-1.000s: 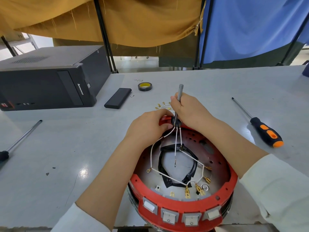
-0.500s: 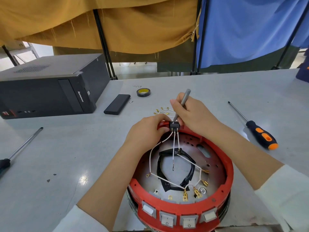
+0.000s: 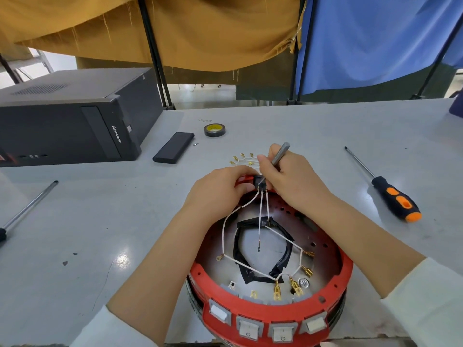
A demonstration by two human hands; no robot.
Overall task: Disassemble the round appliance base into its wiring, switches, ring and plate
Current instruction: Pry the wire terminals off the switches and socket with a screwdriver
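The round appliance base with its red ring [image 3: 343, 279] stands at the table's near edge, several white rocker switches [image 3: 249, 328] along its front. Inside lie a metal plate [image 3: 265, 246], a black taped loop [image 3: 285, 254] and white wires [image 3: 225, 226] with gold terminals. My left hand [image 3: 220, 191] grips the far rim of the ring beside a small black socket [image 3: 260, 182] where three wires meet. My right hand [image 3: 288, 179] holds a thin grey metal tool [image 3: 280, 153] with its tip at that socket.
A loose bundle of wires with gold terminals [image 3: 241, 159] lies just beyond the base. An orange-and-black screwdriver [image 3: 390, 196] lies to the right, a metal rod [image 3: 27, 209] to the left. A black computer case [image 3: 70, 121], a black slab [image 3: 174, 147] and a tape roll [image 3: 214, 130] sit farther back.
The grey tool has tilted from upright to leaning right in my right hand. The black socket has come up out of the red rim. My left hand stays on the rim.
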